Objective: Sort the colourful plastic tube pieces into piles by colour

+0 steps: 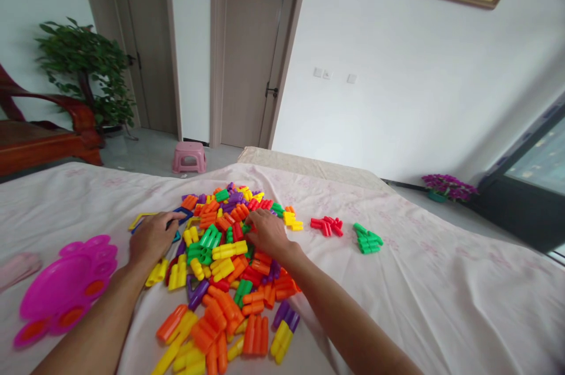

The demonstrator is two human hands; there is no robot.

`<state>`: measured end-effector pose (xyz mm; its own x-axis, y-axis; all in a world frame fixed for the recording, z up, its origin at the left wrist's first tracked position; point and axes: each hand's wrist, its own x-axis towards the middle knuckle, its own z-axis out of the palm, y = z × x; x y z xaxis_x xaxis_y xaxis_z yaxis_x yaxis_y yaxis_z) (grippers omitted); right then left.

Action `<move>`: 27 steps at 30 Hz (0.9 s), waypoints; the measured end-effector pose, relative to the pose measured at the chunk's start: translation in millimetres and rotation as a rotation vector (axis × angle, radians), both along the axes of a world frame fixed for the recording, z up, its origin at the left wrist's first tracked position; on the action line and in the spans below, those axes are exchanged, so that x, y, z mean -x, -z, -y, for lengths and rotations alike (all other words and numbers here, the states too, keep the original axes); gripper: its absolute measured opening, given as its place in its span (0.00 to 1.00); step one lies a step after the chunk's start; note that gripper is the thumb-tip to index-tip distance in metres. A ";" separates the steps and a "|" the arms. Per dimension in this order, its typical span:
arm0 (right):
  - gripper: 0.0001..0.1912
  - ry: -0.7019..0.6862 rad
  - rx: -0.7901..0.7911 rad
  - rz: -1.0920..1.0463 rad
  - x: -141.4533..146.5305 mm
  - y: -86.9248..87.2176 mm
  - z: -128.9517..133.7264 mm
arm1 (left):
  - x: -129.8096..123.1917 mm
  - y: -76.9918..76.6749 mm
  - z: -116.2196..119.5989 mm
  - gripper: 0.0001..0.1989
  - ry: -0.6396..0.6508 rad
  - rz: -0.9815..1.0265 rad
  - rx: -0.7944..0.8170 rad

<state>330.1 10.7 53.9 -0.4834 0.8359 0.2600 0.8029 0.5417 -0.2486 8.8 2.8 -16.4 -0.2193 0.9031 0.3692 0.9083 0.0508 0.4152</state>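
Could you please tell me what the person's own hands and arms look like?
The left hand and right hand are ungloved. The left forearm and right forearm are bare where they show, with no sleeve, watch or bracelet visible. Some fingers are hidden.

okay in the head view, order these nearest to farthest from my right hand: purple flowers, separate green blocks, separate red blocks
1. Separate red blocks: just right of your right hand, on the cloth.
2. Separate green blocks: farther right on the cloth.
3. Purple flowers: far right, beyond the cloth.
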 end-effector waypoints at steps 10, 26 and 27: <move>0.10 0.093 0.248 -0.894 -65.2 10.2 -6.1 | -2.2 -4.3 2.6 0.22 0.010 -0.013 0.015; 0.27 1.233 -0.177 -0.589 -315.5 45.4 -6.5 | 1.2 -6.9 2.2 0.24 -0.017 -0.026 0.118; 0.27 1.267 -0.137 -0.569 -319.8 46.5 -3.5 | 2.1 -6.1 1.4 0.25 -0.012 -0.030 0.123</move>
